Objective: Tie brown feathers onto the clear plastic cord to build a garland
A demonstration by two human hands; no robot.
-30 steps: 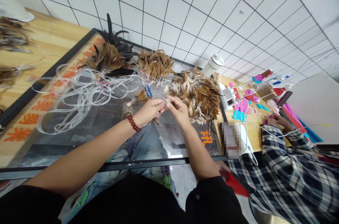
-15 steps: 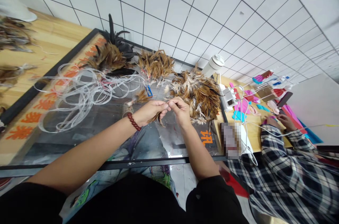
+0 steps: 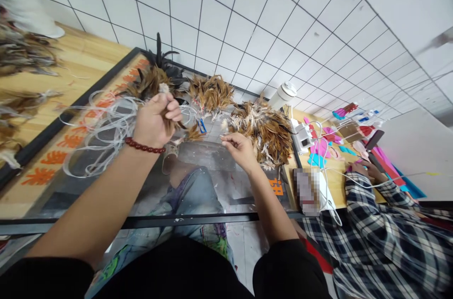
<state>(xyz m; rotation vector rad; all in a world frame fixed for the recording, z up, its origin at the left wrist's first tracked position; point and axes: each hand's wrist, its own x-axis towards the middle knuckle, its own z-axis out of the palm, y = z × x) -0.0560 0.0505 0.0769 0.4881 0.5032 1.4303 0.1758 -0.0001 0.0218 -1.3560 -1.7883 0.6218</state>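
My left hand (image 3: 157,117), with a red bead bracelet at the wrist, is raised and closed on a small bunch of feathers (image 3: 163,87). Pale fluff sticks up above the thumb, and dark tips show past the fingers. My right hand (image 3: 239,145) is lower, over the dark glass tabletop (image 3: 205,155), its thumb and forefinger pinched. Whatever lies in that pinch is too small to make out. Beside it is a big pile of brown feathers (image 3: 269,129). A small blue tool (image 3: 201,126) and a loose feather tuft (image 3: 193,134) lie between the hands.
Coils of clear strip (image 3: 106,134) spread at left. More feather bunches (image 3: 210,91) stand along the back by the tiled wall. A white bottle (image 3: 283,94), a power strip (image 3: 302,136) and cables are on the right. A person in a plaid sleeve (image 3: 364,200) works there with coloured pieces.
My hands have parted. The left has moved left and up with the feathers, while the right stays near the pile, still pinched. The view has shifted slightly.
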